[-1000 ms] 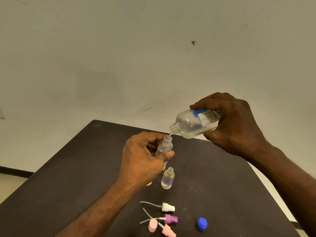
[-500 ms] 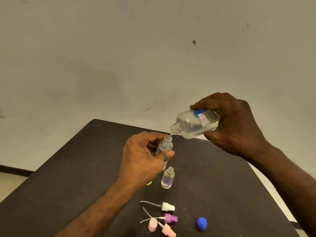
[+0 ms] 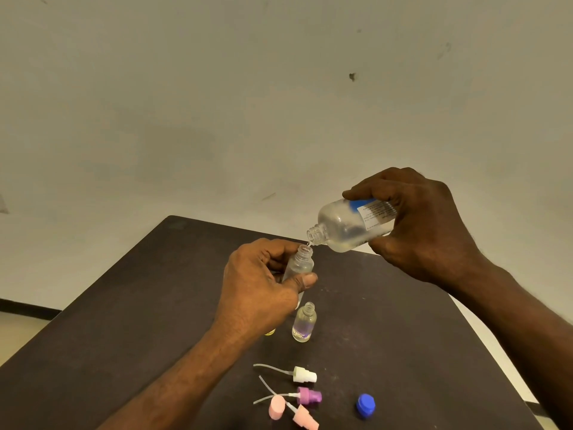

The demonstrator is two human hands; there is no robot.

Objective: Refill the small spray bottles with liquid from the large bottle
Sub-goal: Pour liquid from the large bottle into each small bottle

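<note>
My right hand [image 3: 424, 231] grips the large clear bottle [image 3: 350, 226] with a blue and white label, tilted mouth-down to the left. Its neck sits just above the open mouth of a small frosted spray bottle [image 3: 299, 263], which my left hand [image 3: 260, 287] holds upright above the table. A thin trickle of liquid joins the two mouths. A second small clear bottle [image 3: 304, 322] stands uncapped on the table just below my left hand. A yellow item [image 3: 270, 332] peeks out under my left wrist, mostly hidden.
On the dark table [image 3: 124, 305] near me lie a white spray head [image 3: 304, 375], a purple spray head [image 3: 308, 396], a pink spray head [image 3: 305, 419], a pink cap [image 3: 276, 406] and a blue cap [image 3: 366, 405]. A pale wall rises behind.
Both hands and bottles hold almost the same pose through the frames; the large bottle stays tilted over the small one.
</note>
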